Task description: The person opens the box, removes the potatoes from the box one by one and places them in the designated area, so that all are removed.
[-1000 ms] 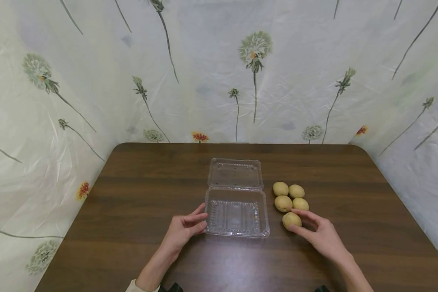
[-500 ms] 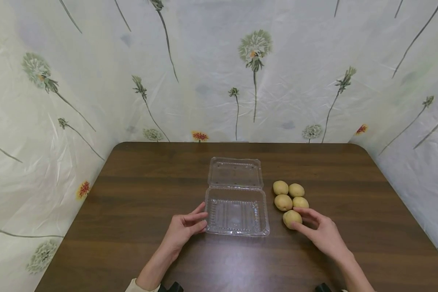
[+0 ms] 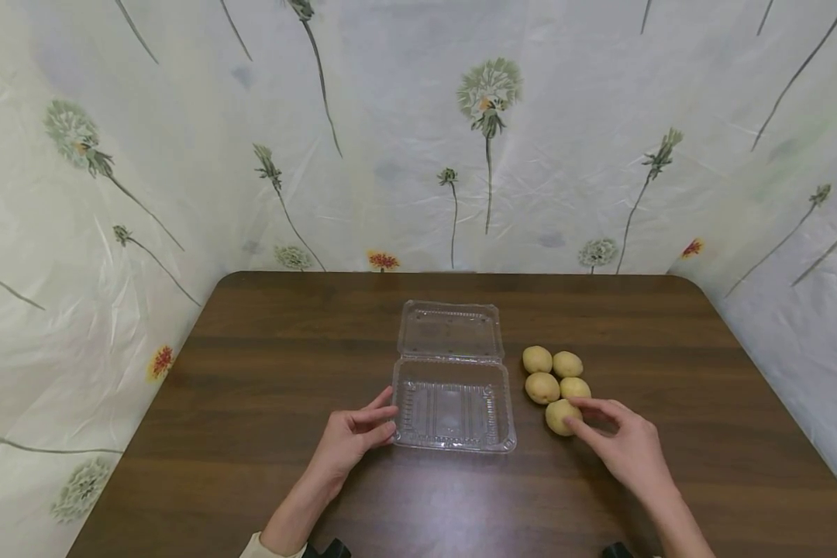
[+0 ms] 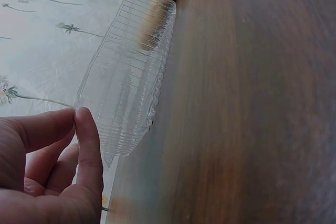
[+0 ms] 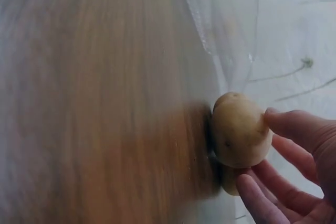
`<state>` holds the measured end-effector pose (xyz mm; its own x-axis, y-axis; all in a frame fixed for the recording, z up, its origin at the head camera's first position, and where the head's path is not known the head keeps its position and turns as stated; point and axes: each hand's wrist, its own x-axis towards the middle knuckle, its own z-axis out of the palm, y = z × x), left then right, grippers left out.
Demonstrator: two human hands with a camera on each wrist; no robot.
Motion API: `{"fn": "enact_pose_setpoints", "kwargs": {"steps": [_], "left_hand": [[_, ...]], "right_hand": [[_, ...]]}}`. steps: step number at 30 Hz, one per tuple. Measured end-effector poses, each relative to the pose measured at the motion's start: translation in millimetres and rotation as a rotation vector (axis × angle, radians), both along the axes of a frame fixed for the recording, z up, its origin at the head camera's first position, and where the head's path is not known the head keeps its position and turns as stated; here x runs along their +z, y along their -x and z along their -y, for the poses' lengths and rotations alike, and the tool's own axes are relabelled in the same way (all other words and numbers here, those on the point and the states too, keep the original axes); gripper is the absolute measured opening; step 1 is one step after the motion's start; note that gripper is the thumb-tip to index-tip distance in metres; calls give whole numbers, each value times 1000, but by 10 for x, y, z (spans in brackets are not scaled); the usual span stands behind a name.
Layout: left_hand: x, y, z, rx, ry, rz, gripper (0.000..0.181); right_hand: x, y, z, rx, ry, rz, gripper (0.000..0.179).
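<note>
A clear plastic clamshell container (image 3: 453,407) lies on the table with its lid (image 3: 449,332) folded back. My left hand (image 3: 352,438) is at its left side, and in the left wrist view thumb and fingertip pinch the rim. To the right of it sit several small yellow potatoes, grouped close together. At the nearest potato (image 3: 560,417), my right hand (image 3: 628,446) grips with thumb on the near side and fingers on the far side. The right wrist view shows that potato (image 5: 239,129) against the thumb and fingers, with another one partly hidden behind.
Two potatoes stand in the back row, a left one (image 3: 537,359) and a right one (image 3: 568,364). In front of them are another potato (image 3: 542,388) and its neighbour (image 3: 575,388). The dark wooden table (image 3: 286,341) ends at a flower-patterned sheet (image 3: 390,139).
The nearest potato has shifted slightly to the right and back, together with my right hand, closer to the others. My left hand and the container stay in place.
</note>
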<state>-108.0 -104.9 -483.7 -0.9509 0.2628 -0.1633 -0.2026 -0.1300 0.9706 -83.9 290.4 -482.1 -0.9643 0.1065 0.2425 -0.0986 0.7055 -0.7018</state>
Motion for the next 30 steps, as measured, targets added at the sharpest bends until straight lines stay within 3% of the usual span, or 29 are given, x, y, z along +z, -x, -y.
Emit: {"fn": "enact_pose_setpoints", "kwargs": {"steps": [12, 17, 22, 26, 30], "left_hand": [[-1, -21, -15, 1, 25, -32, 33], [9, -18, -37, 15, 104, -99, 34], [31, -13, -52, 34, 200, -158, 32], [50, -4, -44, 53, 205, -200, 30], [65, 33, 2, 72, 223, -286, 32]], "right_hand": [[18, -5, -31, -11, 14, -43, 24], [70, 8, -24, -26, 27, -112, 16], [113, -5, -39, -31, 24, -116, 17], [149, -12, -111, -42, 10, -102, 19], [214, 14, -238, -36, -55, -118, 22]]}}
